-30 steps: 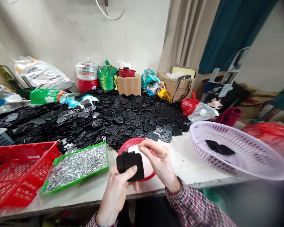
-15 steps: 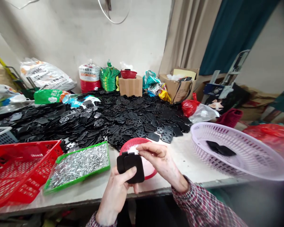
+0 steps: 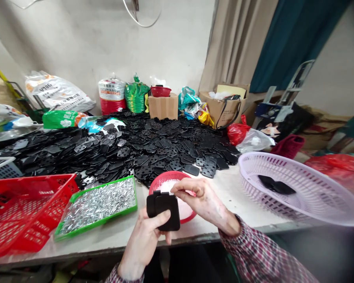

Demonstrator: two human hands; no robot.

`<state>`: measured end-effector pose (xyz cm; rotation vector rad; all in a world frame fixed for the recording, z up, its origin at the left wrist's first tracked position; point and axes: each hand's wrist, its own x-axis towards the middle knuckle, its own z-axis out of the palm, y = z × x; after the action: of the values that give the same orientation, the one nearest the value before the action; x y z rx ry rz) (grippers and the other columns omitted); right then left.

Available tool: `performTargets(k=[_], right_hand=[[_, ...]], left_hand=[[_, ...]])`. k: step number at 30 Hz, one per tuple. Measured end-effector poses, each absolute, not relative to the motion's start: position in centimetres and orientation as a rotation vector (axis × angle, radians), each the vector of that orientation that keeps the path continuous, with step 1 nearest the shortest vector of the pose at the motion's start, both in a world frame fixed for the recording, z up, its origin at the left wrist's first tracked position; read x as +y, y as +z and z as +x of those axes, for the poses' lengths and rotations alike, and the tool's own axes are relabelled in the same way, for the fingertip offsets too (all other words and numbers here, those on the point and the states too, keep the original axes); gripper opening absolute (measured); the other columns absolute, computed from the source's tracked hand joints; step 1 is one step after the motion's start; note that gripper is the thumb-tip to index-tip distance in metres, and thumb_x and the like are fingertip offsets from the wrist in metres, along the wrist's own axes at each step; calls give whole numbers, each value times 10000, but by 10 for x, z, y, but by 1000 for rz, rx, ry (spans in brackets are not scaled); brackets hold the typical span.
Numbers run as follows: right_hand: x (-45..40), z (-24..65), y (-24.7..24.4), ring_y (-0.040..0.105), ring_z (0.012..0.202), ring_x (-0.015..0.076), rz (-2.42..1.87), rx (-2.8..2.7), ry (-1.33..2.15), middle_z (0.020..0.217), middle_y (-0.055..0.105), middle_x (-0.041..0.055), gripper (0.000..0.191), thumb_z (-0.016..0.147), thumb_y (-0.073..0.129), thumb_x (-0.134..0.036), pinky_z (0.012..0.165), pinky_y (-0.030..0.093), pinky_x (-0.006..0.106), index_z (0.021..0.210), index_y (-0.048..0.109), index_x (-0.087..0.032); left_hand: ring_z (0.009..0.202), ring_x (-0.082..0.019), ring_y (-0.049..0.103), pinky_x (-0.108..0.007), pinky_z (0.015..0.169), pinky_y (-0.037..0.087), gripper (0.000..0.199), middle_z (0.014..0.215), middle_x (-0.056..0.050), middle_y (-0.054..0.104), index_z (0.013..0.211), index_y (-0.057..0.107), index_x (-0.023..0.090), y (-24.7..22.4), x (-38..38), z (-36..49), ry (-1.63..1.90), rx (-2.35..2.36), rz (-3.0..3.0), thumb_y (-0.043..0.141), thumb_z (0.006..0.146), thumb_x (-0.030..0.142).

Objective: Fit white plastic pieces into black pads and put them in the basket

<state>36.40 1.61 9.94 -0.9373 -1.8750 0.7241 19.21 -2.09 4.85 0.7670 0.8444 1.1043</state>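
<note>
Head view. The left hand [image 3: 143, 243] holds a black plastic plate [image 3: 163, 212] upright in front of a red bowl [image 3: 162, 182], with the thumb laid across the plate's face and the fingers behind it. The right hand [image 3: 205, 202] is narrowly closed, its fingertips [image 3: 177, 189] against the plate's upper right corner; whether it grips the plate cannot be determined. The bowl, used here as the reference point, contains white material. A pile of black perforated plates [image 3: 153, 143] lies directly behind the bowl. A green tray [image 3: 97, 223] of silver metal pins sits left of the bowl, and a red plastic basket [image 3: 32, 177] lies further left. A lilac plastic basket [image 3: 271, 156] containing black pieces [image 3: 275, 185] stands right of the bowl.
</note>
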Motion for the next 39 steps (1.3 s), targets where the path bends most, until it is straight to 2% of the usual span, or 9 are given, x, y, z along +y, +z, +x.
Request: performTargets(k=[4,9,17,20,26,28,32,35,39], right_hand=[[14,364,101,679,757,159,-987,-1979,583,816,734,6,196,882,569,-147,716,522,261,856,743,-232],[11,364,99,678,768,162,-992,-2020,473,885,739,16,275,881,524,-118,703,526,265,1010,726,-254],[14,359,90,673,761,185,-925,-2024,392,904,728,53,275,894,553,-196,686,546,288,1111,703,-271],[16,361,97,657,715,169,-972,-1980,561,820,720,24,331,873,569,-178,678,534,274,1166,688,-274],[23,382,125,625,702,140,-872,-1914,1526,799,706,10,324,794,703,-265,679,515,239,1108,725,-188],[26,387,131,625,732,138,-831,-1945,1686,838,705,24,385,774,733,-273,713,513,240,1141,713,-158],[31,389,130,630,812,156,-745,-2026,1713,918,707,55,338,797,727,-335,762,503,245,1065,741,-129],[33,387,121,614,760,144,-733,-2042,1630,859,695,54,315,835,685,-383,740,505,246,994,753,-119],[27,383,103,616,749,136,-795,-2005,1414,992,697,65,358,923,553,-415,662,526,235,1141,708,-176]], left_hand=[[587,-159,581,-247,403,452,212,739,-36,621,902,694,135,50,-20,191,1085,865,847,748,744,265],[582,-166,582,-236,378,442,153,691,-27,599,829,678,132,52,-19,191,1072,845,849,734,745,248],[532,-142,563,-213,372,451,141,661,-39,588,828,675,98,55,-16,195,1069,766,894,699,759,219],[554,-148,569,-217,376,462,170,689,-34,589,869,668,109,59,-17,194,1084,797,903,714,752,224],[444,-116,555,-182,326,422,205,667,-58,609,922,671,85,55,-14,186,783,598,911,690,758,207],[425,-141,584,-185,292,410,244,689,-82,630,931,672,76,51,-12,186,699,516,871,699,729,210],[387,-136,581,-194,278,420,287,737,-101,649,954,670,65,45,-15,187,658,445,787,702,717,224],[362,-116,547,-191,265,392,329,722,-59,644,993,649,111,44,-19,188,682,522,722,731,706,249],[453,-107,542,-182,321,398,293,687,-22,622,1006,633,141,48,-19,192,859,784,788,720,766,285]])
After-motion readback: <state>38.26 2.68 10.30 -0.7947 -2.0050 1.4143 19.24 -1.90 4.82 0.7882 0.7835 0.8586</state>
